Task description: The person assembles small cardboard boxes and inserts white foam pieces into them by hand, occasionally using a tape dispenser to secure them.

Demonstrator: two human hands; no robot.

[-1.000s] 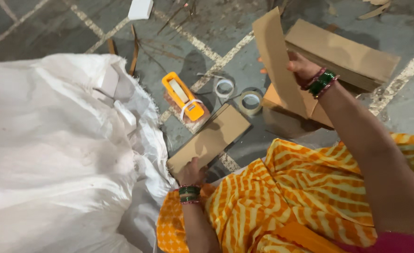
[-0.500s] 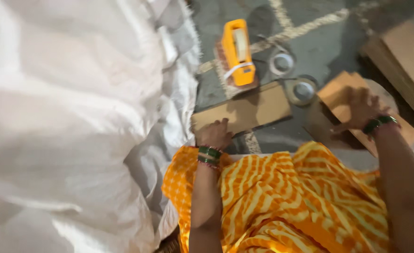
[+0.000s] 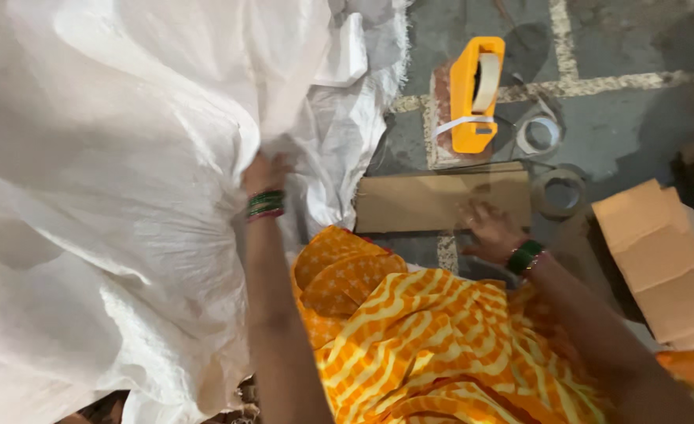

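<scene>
Two bare hands work over a stone floor, seen from above. The left hand [image 3: 264,174] reaches into the folds of a big white woven sack [image 3: 111,196]; its fingers are buried in the cloth, so their grip cannot be told. The right hand [image 3: 490,230] lies spread, fingers flat, on a flat brown cardboard piece [image 3: 433,201] in front of the person's knees. Steady, even pressure would likely keep the cardboard from sliding. An orange tape dispenser [image 3: 475,93] and two tape rolls [image 3: 559,192] sit just beyond its far edge; another cardboard piece [image 3: 665,263] crowds the right, with bare floor [image 3: 629,133] beyond.
</scene>
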